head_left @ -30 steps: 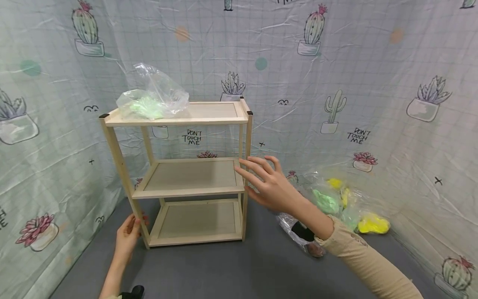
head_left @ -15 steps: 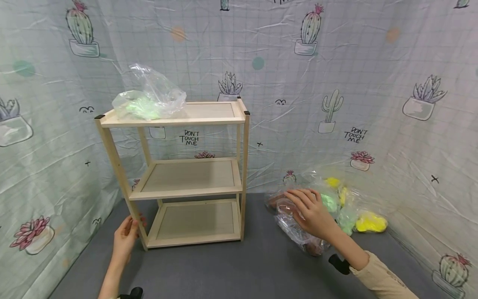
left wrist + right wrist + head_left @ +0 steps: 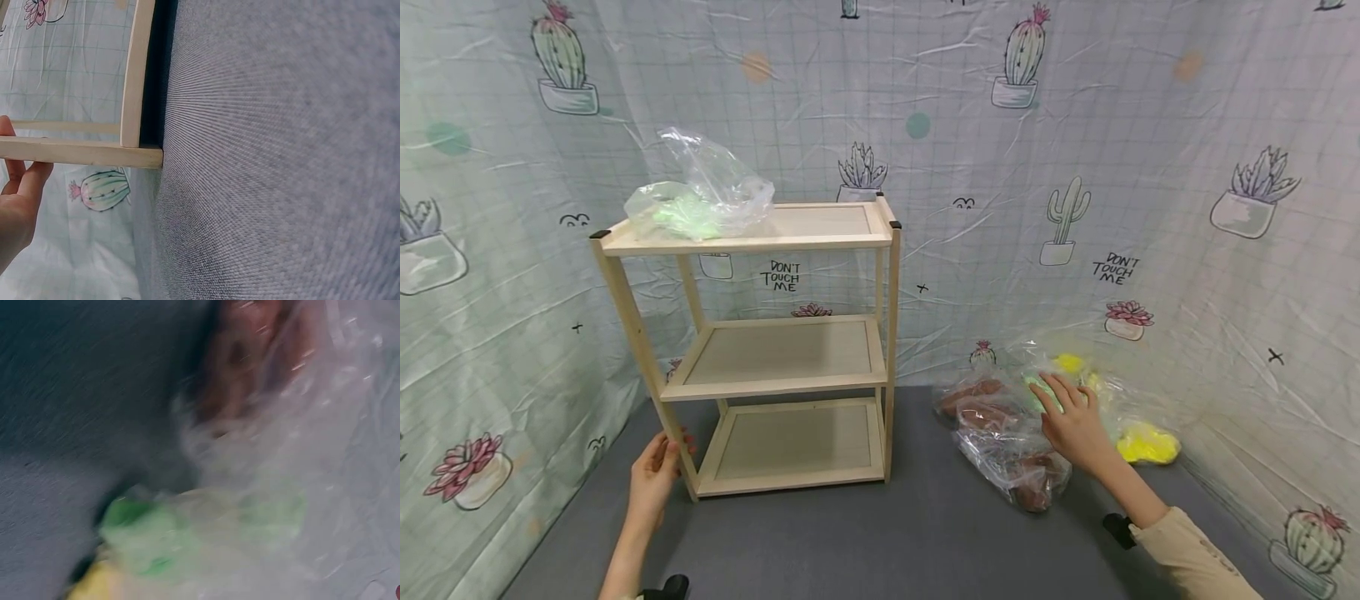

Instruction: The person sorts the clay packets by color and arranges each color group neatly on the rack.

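Observation:
My left hand [image 3: 653,475] grips the lower part of the front left leg [image 3: 647,354] of a three-tier wooden shelf [image 3: 782,386]. In the left wrist view, fingers and thumb lie on either side of that leg [image 3: 75,150]. Over at the right, my right hand [image 3: 1078,429] is above a pile of clear plastic bags, fingers spread and slightly bent. Its fingertips overlap a bag with light green contents [image 3: 147,534], partly hidden by the hand. Left of it lie bags with brown contents [image 3: 988,415]. The right wrist view is blurred.
A clear bag with pale green contents [image 3: 700,212] sits on the top tier, toward the left. Bags with yellow contents [image 3: 1148,443] lie on the grey table [image 3: 880,542] at the right. A cactus-print sheet [image 3: 955,275] hangs behind.
My right hand has moved from beside the shelf's right side, rightward and down across the brown bags, to the green bag. The left hand keeps its hold on the leg.

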Tool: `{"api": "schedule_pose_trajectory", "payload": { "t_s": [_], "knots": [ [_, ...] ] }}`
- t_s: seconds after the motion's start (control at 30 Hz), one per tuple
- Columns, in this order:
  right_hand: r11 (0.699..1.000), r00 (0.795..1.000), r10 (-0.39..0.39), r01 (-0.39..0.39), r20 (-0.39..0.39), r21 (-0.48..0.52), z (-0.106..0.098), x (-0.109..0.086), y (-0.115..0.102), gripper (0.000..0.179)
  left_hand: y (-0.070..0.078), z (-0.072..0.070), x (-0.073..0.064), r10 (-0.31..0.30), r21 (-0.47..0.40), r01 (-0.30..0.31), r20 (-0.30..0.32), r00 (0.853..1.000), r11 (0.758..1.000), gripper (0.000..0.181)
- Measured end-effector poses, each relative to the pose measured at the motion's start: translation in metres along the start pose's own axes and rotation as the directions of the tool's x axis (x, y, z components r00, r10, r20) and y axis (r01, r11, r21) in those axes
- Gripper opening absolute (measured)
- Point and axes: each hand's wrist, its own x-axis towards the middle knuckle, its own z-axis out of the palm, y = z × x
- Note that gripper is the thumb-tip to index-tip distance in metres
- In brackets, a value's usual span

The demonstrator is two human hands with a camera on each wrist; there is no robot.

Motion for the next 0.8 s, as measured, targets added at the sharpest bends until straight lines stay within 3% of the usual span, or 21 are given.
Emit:
{"api": "schedule_pose_trajectory", "payload": {
  "t_s": [0.3, 0.43, 0.6, 0.8],
  "knots": [
    [0.996, 0.991, 0.058, -0.05, 0.122, -0.068, 0.006, -0.022, 0.028, 0.068, -0.002, 0.001, 0.001, 0.01, -0.038, -0.01, 0.001, 1.0, 0.999, 0.022],
    [0.994, 0.98, 0.021, 0.002, 0.199, -0.113, 0.007, -0.027, 0.037, 0.042, -0.001, 0.001, 0.0, 0.015, -0.023, -0.015, -0.004, 1.0, 1.0, 0.023],
    [0.989, 0.959, -0.024, 0.064, 0.283, -0.133, 0.01, -0.03, 0.043, 0.058, -0.001, 0.002, 0.0, 0.007, 0.001, -0.007, -0.017, 1.0, 1.0, 0.024],
    [0.987, 0.913, 0.013, 0.054, 0.408, -0.153, 0.012, -0.032, 0.043, 0.064, -0.001, 0.002, 0.0, 0.004, 0.006, -0.004, -0.024, 1.0, 1.0, 0.023]
  ]
}}
